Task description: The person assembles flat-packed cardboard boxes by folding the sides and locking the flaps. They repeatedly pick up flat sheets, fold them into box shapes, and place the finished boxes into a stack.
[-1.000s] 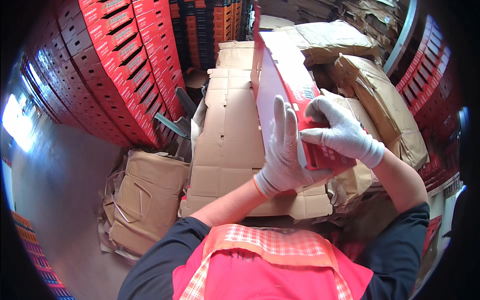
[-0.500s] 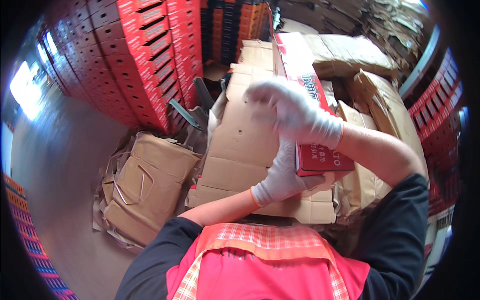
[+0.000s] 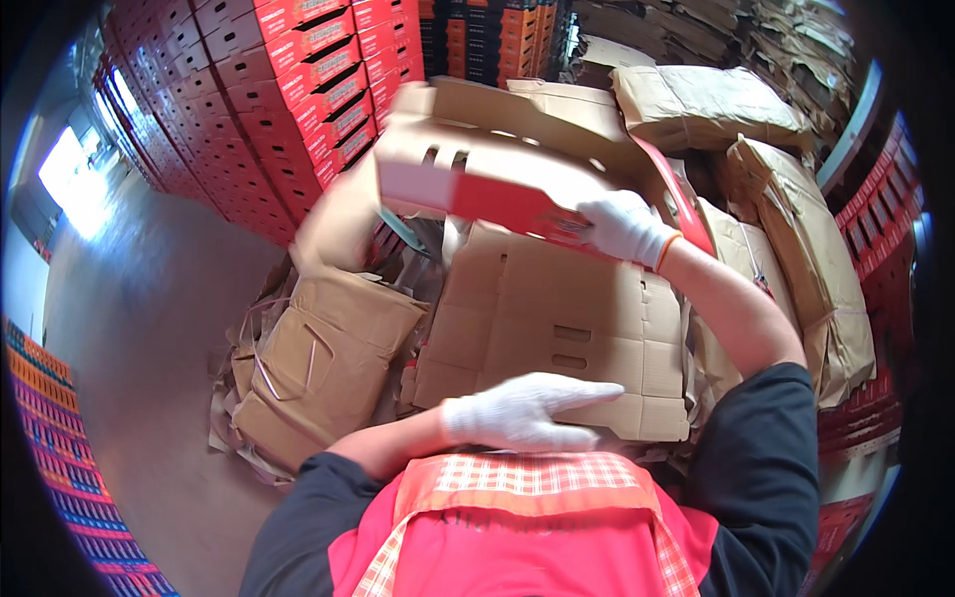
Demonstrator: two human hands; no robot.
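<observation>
A partly folded cardboard carton (image 3: 502, 207), red outside and plain brown inside, is held up ahead of me, its left part smeared by motion. My right hand (image 3: 629, 229), in a white knit glove, grips the carton's near wall close to its right end, with the thumb side on the red face. My left hand (image 3: 522, 410), gloved the same way, is low by my apron with fingers stretched out, holding nothing. Just beyond it lies a flat cardboard blank (image 3: 557, 298) with two slots, brown side up, beneath the raised carton.
Tall stacks of red cartons (image 3: 239, 109) stand at the far left, with orange and black ones (image 3: 487, 45) behind. A paper-wrapped bundle (image 3: 318, 368) sits on the floor at left. More wrapped bundles (image 3: 711, 104) lie at right, and colourful stacked cartons (image 3: 75, 458) line the left edge.
The red cardboard has swung from upright at the right to the left and spread into a box shape. My left hand has let go and dropped toward my apron; my right now grips the wall.
</observation>
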